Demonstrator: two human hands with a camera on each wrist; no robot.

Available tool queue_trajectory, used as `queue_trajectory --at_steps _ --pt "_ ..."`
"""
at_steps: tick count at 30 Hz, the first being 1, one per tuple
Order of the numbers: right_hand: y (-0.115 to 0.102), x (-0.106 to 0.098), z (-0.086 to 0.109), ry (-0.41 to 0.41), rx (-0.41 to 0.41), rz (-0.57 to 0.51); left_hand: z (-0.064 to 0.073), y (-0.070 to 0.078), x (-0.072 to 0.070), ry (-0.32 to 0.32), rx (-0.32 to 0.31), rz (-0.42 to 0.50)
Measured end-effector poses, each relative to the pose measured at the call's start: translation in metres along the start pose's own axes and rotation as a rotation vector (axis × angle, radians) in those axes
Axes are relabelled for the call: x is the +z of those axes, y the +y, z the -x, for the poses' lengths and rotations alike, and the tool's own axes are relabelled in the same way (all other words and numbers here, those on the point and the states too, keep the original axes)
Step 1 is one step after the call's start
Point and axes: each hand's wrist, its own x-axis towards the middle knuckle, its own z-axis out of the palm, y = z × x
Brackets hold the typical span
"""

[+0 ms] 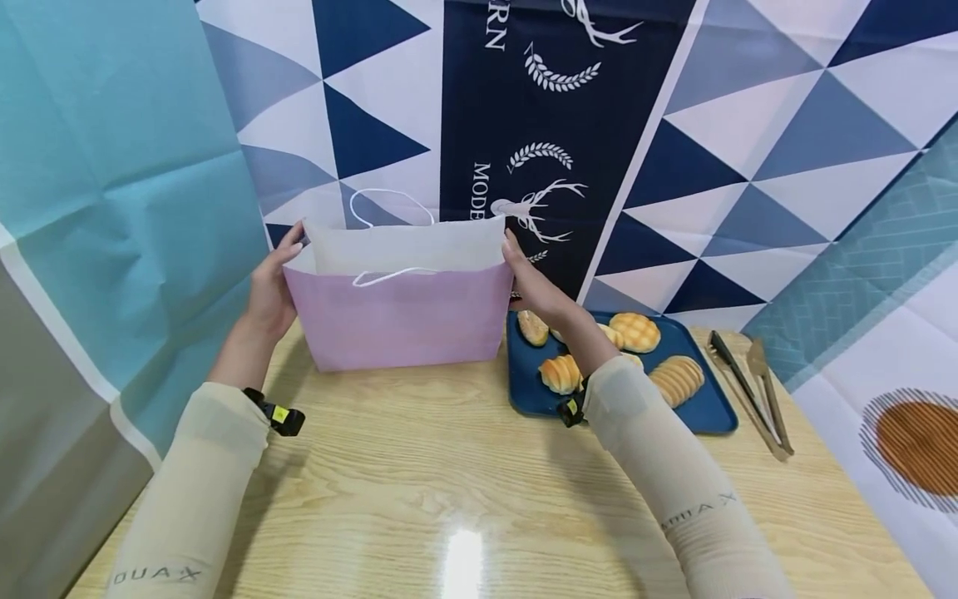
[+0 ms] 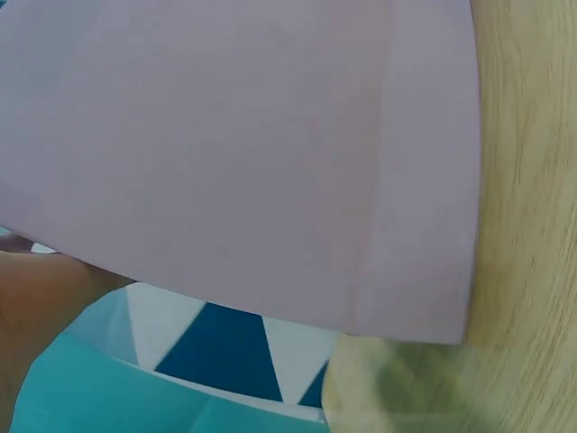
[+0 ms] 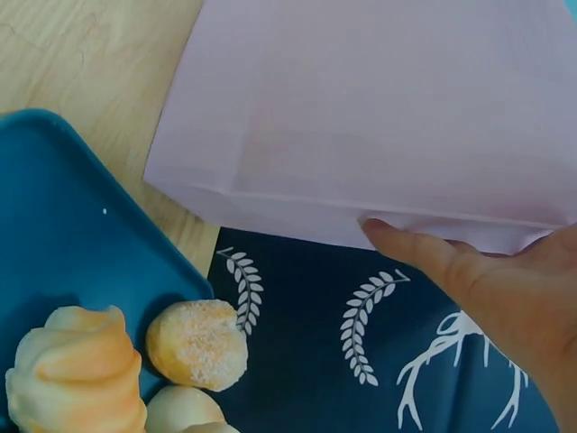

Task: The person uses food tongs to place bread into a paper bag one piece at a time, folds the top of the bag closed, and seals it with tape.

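Note:
A pink paper bag (image 1: 400, 324) stands upright on the table, its white-lined mouth spread open and a white cord handle on each broad side. My left hand (image 1: 271, 291) holds its left side by the top corner; in the left wrist view the bag covers most of that hand. On the opposite side, my right hand (image 1: 533, 287) grips the top right edge. Fingers (image 3: 406, 248) of that hand press into the bag's narrow side panel in the right wrist view.
Right of the bag lies a blue tray (image 1: 530, 399) with several breads, among them a round scored bun (image 1: 634, 332) and a ridged loaf (image 1: 677, 380). Beyond it are tongs (image 1: 748, 391). Patterned cloth (image 1: 382, 91) hangs behind the wooden table (image 1: 374, 466).

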Motion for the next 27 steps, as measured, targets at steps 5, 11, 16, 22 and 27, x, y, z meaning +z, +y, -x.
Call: queue_trajectory --at_steps 5,11,16,22,27 --pt "0.001 0.000 0.015 -0.003 0.016 -0.027 0.011 0.006 0.009 -0.038 -0.034 -0.011" --pt "-0.003 0.005 0.035 -0.048 -0.014 -0.050 0.029 0.016 0.014 -0.067 -0.075 -0.025" --pt "-0.008 0.010 0.055 -0.038 0.000 -0.046 0.039 0.023 0.017 -0.117 -0.159 -0.057" --pt "-0.012 0.018 0.077 -0.030 0.015 -0.051 0.049 0.026 0.019 -0.173 -0.211 -0.091" --pt "-0.014 0.022 0.091 -0.032 0.030 -0.071 0.052 0.028 0.019 -0.203 -0.227 -0.088"
